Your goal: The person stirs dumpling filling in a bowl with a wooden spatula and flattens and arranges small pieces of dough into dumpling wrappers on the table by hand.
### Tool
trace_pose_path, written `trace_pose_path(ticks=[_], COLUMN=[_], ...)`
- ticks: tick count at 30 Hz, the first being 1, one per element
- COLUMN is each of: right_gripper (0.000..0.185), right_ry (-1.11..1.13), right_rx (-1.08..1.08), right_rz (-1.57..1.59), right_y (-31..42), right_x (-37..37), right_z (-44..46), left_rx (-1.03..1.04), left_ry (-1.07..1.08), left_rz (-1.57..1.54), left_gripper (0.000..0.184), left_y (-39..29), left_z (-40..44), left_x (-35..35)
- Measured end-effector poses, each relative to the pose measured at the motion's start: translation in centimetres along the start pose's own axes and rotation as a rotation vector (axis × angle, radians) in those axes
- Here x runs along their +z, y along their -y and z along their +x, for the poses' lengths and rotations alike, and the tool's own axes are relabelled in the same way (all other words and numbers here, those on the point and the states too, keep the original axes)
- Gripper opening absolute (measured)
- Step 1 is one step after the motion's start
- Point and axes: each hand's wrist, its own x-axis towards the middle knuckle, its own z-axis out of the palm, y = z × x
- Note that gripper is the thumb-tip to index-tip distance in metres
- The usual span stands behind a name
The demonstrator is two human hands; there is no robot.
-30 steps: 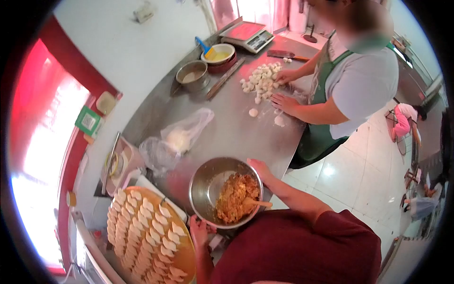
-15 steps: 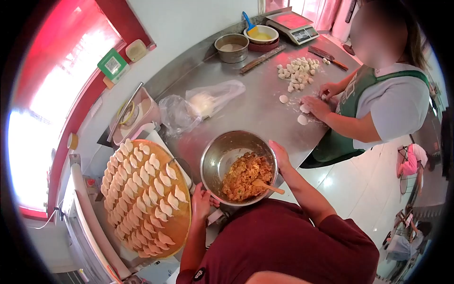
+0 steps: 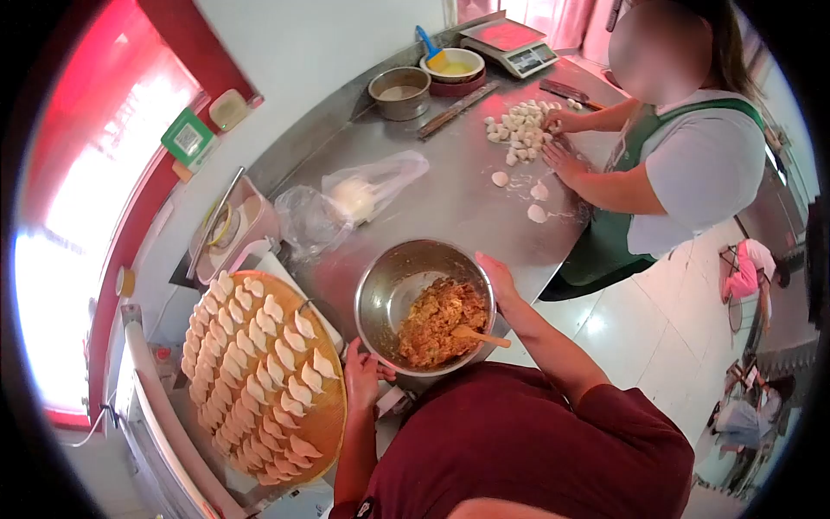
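A steel mixing bowl [image 3: 380,285] sits in front of my body at the table's near edge. In it lies an orange-brown minced filling [image 3: 437,324], with a wooden spoon [image 3: 484,336] stuck in and its handle over the right rim. My right hand [image 3: 497,281] presses against the bowl's right side, its far fingers hidden. At the lower left of the bowl, my left hand [image 3: 367,374] curls its fingers against the outside. Just left of that hand is a round wooden board [image 3: 333,415] bearing rows of shaped dumplings [image 3: 251,372].
Across the steel table [image 3: 450,208], a co-worker in a green apron [image 3: 640,160] handles dough pieces [image 3: 519,130]. Flat wrappers [image 3: 537,213] lie nearby. Plastic bags [image 3: 346,203], a steel pot [image 3: 399,92], a bowl with brush [image 3: 454,65], a scale [image 3: 510,43] and knife [image 3: 571,93] are around.
The view has shifted slightly, so the table things appear farther left. The bowl stays between my hands. The co-worker's hands have moved from the wrappers toward the dough pile.
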Motion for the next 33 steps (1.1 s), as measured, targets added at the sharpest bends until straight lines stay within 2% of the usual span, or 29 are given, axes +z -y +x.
trace_pose_path(ticks=[22, 25, 31, 33], right_gripper=[0.038, 0.038, 0.037, 0.037], right_ry=[-0.01, 0.011, 0.005, 0.003], right_rx=[0.007, 0.013, 0.031, 0.028], right_rz=[0.018, 0.035, 0.033, 0.026], right_y=[-0.4, -0.5, 0.1, 0.1], right_x=[-0.3, -0.4, -0.2, -0.2], right_z=[0.2, 0.3, 0.1, 0.1], left_rx=[0.003, -0.008, -0.008, 0.004], left_ry=[0.024, 0.032, 0.059, 0.034], left_rz=[0.069, 0.077, 0.075, 0.076], left_gripper=[0.038, 0.044, 0.045, 0.04], left_y=[-0.6, -0.3, -0.1, 0.2], left_z=[0.0, 0.1, 0.3, 0.3], left_x=[0.3, 0.1, -0.2, -0.2])
